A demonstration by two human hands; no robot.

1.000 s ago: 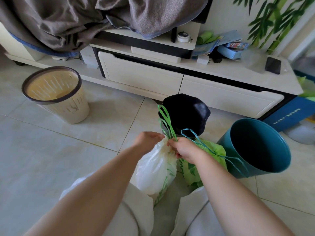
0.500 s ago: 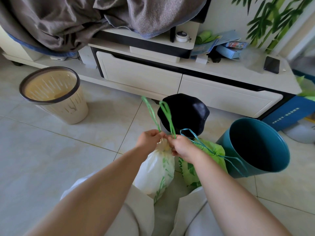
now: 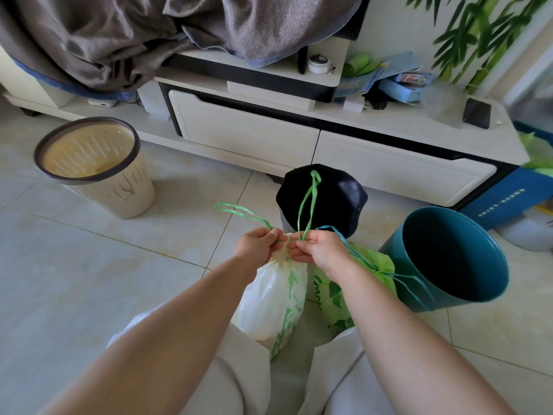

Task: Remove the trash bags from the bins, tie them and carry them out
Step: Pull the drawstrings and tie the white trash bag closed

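A white trash bag with green leaf print (image 3: 273,298) hangs between my knees, its neck gathered. My left hand (image 3: 258,245) pinches one green drawstring loop (image 3: 241,211) that sticks out to the left. My right hand (image 3: 318,248) pinches the other green drawstring loop (image 3: 308,202), which stands upright. A green trash bag (image 3: 369,266) with a blue drawstring (image 3: 353,250) lies on the floor just right of my right wrist. Behind the hands stands a bin lined with a black bag (image 3: 323,199).
A beige slatted bin (image 3: 95,166) stands on the tiles at left and a teal bin (image 3: 443,262) at right, both without bags. A white TV cabinet (image 3: 257,136) with a grey blanket (image 3: 149,34) draped over it runs along the back. A blue box (image 3: 508,199) sits far right.
The two green loops, held together in front of the black bin a second ago, are now pulled apart, one to the left and one upright. The bag's neck has drawn tighter.
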